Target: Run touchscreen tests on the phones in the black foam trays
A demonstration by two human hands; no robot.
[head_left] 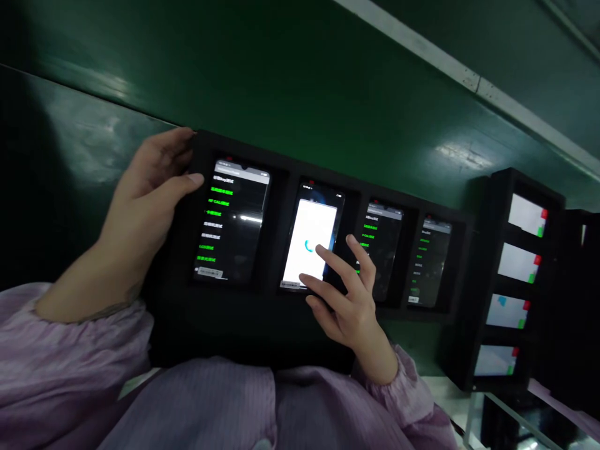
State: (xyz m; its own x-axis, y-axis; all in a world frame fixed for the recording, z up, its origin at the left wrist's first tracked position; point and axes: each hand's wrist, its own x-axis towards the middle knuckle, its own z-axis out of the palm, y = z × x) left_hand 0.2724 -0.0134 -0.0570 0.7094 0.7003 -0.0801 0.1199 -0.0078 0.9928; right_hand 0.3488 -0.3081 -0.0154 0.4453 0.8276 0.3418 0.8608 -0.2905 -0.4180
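Observation:
A long black tray (253, 150) holds several smartphones side by side in recesses, all with lit screens. My left hand (140, 200) grips the tray's left end, thumb on the near face and fingers curled at the upper corner. Beside it, the leftmost smartphone (234, 219) shows a dark list with green and white lines. My right hand (349, 300) is over the second smartphone (307, 231), fingers spread, fingertips at its white screen with a blue handset icon. Farther right, a third smartphone (387, 250) is partly behind my fingers, and a fourth smartphone (430, 262) shows a similar list.
Another black tray (506, 181) stands to the right, holding several devices with white screens and red and green corners. The green work surface (300, 81) stretches beyond the trays, with a pale strip (422, 44) across it. A glass-like panel (506, 425) is at bottom right.

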